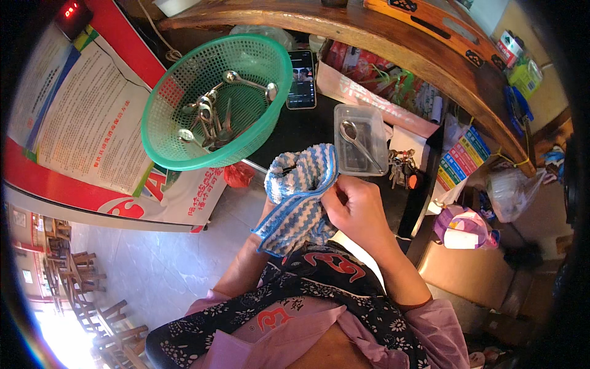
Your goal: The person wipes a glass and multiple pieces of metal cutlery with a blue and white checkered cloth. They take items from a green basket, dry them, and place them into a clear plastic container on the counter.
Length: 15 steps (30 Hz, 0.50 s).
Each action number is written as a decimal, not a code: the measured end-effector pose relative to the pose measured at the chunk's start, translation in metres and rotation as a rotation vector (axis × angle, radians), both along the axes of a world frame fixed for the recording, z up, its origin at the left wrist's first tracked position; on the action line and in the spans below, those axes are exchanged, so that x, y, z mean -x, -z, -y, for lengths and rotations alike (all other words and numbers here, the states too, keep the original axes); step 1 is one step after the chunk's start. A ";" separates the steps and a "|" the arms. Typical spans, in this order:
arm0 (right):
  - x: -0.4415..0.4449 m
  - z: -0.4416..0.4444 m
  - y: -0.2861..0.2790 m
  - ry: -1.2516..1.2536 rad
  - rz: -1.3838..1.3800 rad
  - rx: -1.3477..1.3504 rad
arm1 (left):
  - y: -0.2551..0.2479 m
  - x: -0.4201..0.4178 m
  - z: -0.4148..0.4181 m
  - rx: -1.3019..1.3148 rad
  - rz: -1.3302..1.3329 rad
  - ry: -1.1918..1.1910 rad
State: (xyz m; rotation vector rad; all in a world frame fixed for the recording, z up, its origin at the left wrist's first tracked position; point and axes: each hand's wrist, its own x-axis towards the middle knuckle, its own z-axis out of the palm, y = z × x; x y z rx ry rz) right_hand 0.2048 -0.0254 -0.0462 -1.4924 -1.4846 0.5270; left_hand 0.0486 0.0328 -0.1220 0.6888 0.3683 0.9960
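Note:
A blue-and-white striped knitted cloth [295, 217] is bunched between my hands, in front of my dark patterned apron. My right hand [357, 205] pinches its right edge between thumb and fingers. Beneath the cloth, mostly covered by it, my left hand [266, 213] grips it from the left. Something dark shows in the upper fold, too hidden to name. Ahead to the left is a green plastic colander basket [159, 138] containing several metal spoons [205, 110]. Just beyond my right hand, a clear plastic container [364, 117] holds a single metal spoon [354, 138].
A smartphone [302, 80] lies beside the basket. Behind the container stands a cardboard box [355, 94] of packets, with a bunch of keys [402, 168] nearby. A wooden shelf [295, 25] curves overhead. To the left is a red-and-white printed panel [87, 203]; wooden stools [76, 276] stand farther off.

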 end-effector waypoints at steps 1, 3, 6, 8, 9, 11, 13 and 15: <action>0.000 0.000 -0.001 -0.004 0.014 0.010 | 0.001 0.000 -0.001 -0.002 0.000 -0.001; -0.001 0.001 -0.004 -0.010 0.040 0.031 | 0.000 -0.001 -0.001 -0.001 -0.003 0.004; -0.001 -0.001 0.001 0.032 0.082 -0.073 | 0.002 -0.003 0.001 0.002 -0.014 0.019; -0.005 -0.005 0.002 0.043 0.161 -0.126 | 0.002 -0.004 0.003 -0.001 -0.019 0.042; -0.008 -0.006 0.005 0.047 0.200 -0.139 | 0.002 -0.004 0.006 -0.002 -0.026 0.054; -0.013 -0.012 0.011 0.106 0.219 -0.170 | 0.001 -0.002 0.010 0.009 -0.033 0.076; -0.023 -0.021 0.008 0.193 0.266 -0.182 | -0.001 0.000 0.013 0.012 -0.033 0.100; -0.042 -0.032 0.008 0.274 0.331 -0.217 | -0.002 0.004 0.016 0.010 -0.034 0.100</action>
